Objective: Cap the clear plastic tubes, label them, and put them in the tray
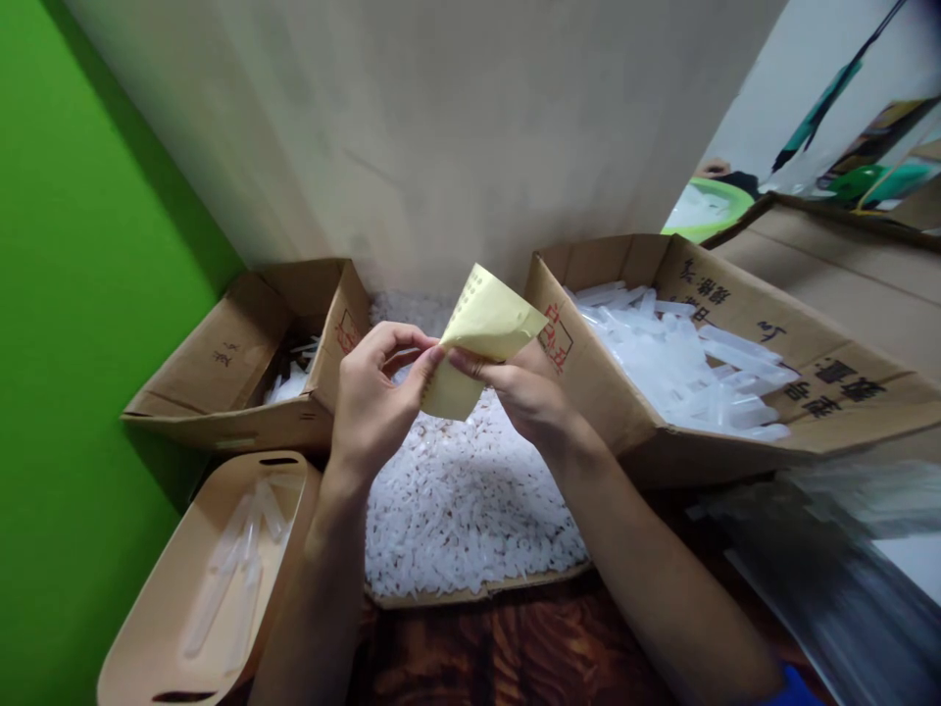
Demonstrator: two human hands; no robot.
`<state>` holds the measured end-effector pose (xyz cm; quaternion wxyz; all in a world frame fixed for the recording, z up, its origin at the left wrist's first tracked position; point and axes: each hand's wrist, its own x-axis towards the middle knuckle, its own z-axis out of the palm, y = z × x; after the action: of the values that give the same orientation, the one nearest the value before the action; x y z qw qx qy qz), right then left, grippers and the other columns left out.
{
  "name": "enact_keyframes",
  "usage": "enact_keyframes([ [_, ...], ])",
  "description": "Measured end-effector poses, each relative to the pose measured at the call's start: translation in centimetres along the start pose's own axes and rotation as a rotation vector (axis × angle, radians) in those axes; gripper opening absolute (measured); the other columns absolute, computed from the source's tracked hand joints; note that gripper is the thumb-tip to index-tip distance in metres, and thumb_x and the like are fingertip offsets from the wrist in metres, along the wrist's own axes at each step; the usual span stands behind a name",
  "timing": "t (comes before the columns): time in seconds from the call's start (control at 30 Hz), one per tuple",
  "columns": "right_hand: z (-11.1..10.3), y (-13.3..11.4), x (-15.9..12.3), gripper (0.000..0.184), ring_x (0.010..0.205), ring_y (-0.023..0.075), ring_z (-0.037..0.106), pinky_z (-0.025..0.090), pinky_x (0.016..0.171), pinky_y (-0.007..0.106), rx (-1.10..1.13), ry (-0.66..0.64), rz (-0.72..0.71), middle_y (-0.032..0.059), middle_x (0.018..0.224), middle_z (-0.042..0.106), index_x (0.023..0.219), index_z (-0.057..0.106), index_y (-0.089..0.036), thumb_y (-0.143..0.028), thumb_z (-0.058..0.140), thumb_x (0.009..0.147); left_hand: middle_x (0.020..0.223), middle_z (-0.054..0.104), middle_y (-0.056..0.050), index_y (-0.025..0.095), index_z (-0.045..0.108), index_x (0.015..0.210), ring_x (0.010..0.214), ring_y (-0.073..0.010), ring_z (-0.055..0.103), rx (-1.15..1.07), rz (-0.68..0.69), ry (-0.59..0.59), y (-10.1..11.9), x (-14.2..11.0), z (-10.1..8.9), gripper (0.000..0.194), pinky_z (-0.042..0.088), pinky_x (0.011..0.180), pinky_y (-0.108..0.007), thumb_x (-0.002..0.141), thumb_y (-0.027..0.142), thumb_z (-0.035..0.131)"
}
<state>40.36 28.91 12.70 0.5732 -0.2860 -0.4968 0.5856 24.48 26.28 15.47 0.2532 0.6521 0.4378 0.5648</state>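
My left hand point(374, 397) and my right hand point(525, 392) meet above the middle box, both pinching a pale yellow sheet of paper point(481, 333) that curls upward between them. The left thumb and forefinger grip its lower left edge. The right fingers hold its underside. Beneath the hands lies a flat cardboard box point(470, 591) filled with several small white plastic pieces point(456, 500).
A cardboard box point(830, 412) of clear plastic tubes point(683, 358) stands at the right. Another cardboard box point(227, 373) sits at the left by the green wall point(80, 294). A tan tray point(147, 628) with a few clear tubes lies at the lower left. A beige wall stands behind.
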Motion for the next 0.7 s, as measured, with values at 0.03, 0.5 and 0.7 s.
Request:
enact_keyframes([
  [0.03, 0.0, 0.0, 0.0, 0.035, 0.092, 0.0205, 0.069, 0.058, 0.087, 0.033, -0.004, 0.003, 0.001, 0.0065, 0.102, 0.078, 0.092, 0.079, -0.019, -0.042, 0.093, 0.070, 0.092, 0.074, -0.006, 0.018, 0.071, 0.088, 0.088, -0.0180, 0.073, -0.007, -0.004, -0.006, -0.1, 0.0, 0.0, 0.024, 0.064, 0.085, -0.031, 0.087, 0.040, 0.081],
  [0.5, 0.2, 0.0, 0.1, 0.033, 0.088, 0.0195, 0.071, 0.060, 0.085, 0.032, 0.161, 0.068, 0.085, 0.0042, 0.094, 0.079, 0.083, 0.080, -0.020, -0.036, 0.097, 0.060, 0.098, 0.064, -0.006, 0.019, 0.066, 0.089, 0.092, -0.0161, 0.065, 0.110, 0.102, -0.104, -0.8, 0.3, -0.5, 0.015, 0.059, 0.085, -0.028, 0.096, 0.032, 0.069],
  [0.7, 0.1, 0.4, 0.4, 0.038, 0.088, 0.0195, 0.073, 0.060, 0.087, 0.034, 0.182, 0.066, 0.137, 0.0047, 0.095, 0.080, 0.083, 0.081, -0.020, -0.038, 0.099, 0.055, 0.105, 0.064, -0.008, 0.019, 0.067, 0.088, 0.098, -0.0167, 0.065, 0.112, 0.105, -0.058, -1.7, 0.6, -0.4, 0.015, 0.060, 0.079, -0.025, 0.092, 0.032, 0.073],
])
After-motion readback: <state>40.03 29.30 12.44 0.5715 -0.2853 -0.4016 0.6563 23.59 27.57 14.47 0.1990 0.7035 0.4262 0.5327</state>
